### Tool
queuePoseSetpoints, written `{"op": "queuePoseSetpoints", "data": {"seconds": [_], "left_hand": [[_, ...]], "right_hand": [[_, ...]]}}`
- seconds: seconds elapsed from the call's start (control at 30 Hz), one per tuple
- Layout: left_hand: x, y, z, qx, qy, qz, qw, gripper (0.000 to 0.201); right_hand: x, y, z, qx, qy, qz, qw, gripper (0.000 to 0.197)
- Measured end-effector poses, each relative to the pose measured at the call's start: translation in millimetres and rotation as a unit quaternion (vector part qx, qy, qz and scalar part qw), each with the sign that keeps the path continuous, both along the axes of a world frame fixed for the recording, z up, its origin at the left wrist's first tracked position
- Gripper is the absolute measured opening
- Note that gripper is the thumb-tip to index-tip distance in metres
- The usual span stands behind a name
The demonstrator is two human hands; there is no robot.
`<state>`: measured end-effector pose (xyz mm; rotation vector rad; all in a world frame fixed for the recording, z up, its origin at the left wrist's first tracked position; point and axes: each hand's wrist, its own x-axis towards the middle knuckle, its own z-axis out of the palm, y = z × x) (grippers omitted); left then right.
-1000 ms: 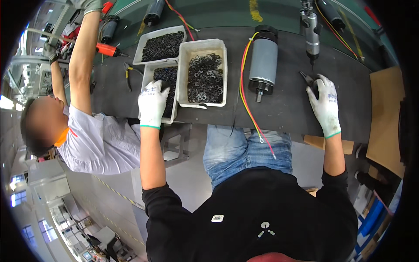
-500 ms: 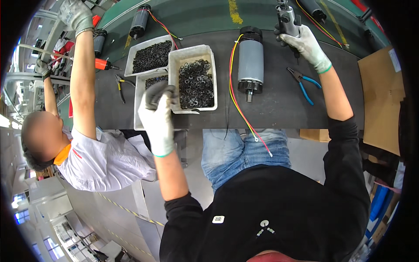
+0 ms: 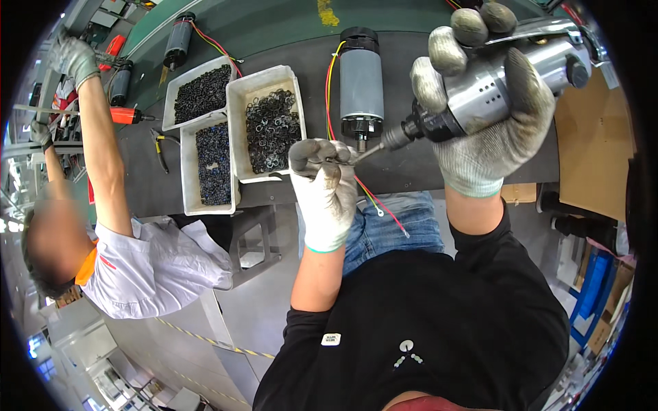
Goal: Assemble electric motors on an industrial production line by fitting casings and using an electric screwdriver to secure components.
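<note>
In my right hand (image 3: 473, 161) is a silver powered screwdriver (image 3: 480, 92) with a dark chuck, its thin bit pointing down and left. The fingertips of my gloved left hand (image 3: 323, 192) are pinched together at the bit's tip. Whatever small thing they hold there is too hidden to name. Just beyond the bit, a grey cylindrical motor (image 3: 361, 85) lies on the dark worktop, its shaft end toward me. Yellow, red and black wires (image 3: 329, 96) run along the motor's left side and hang past the near edge.
Left of the motor sit white bins: one with black rings (image 3: 269, 130), one with small black parts (image 3: 200, 96), one with blue-black parts (image 3: 212, 164). Pliers (image 3: 162, 147), an orange-handled tool (image 3: 123, 115) and another motor (image 3: 179, 42) lie further left, near a co-worker's arm (image 3: 103, 151). A cardboard box (image 3: 589, 157) stands right.
My right hand has brought the screwdriver nearer and tipped it leftward. My left hand has moved right from the bins to the bit's tip. The blue-handled pliers are no longer visible.
</note>
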<state>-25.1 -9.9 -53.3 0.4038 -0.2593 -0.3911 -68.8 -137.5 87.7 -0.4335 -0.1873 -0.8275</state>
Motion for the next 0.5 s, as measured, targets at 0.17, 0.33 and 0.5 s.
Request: {"op": "queuePoseSetpoints", "data": {"seconds": [0.17,0.33,0.5], "left_hand": [[-18.0,-12.6,5.3,-0.083,0.047,-0.039,0.995,0.037],[-20.9,-17.0,1.6,-0.065,0.046,-0.053,0.995,0.033],[-17.8,-13.6,-6.4,-0.054,0.036,-0.048,0.997,0.032]], "right_hand": [[-9.1,-5.0,-5.7,-0.037,0.0,0.002,0.999,0.036],[-10.2,-11.4,-12.9,-0.089,-0.002,0.003,0.996,0.038],[-7.2,-22.5,-19.3,-0.139,-0.007,0.006,0.99,0.04]]}}
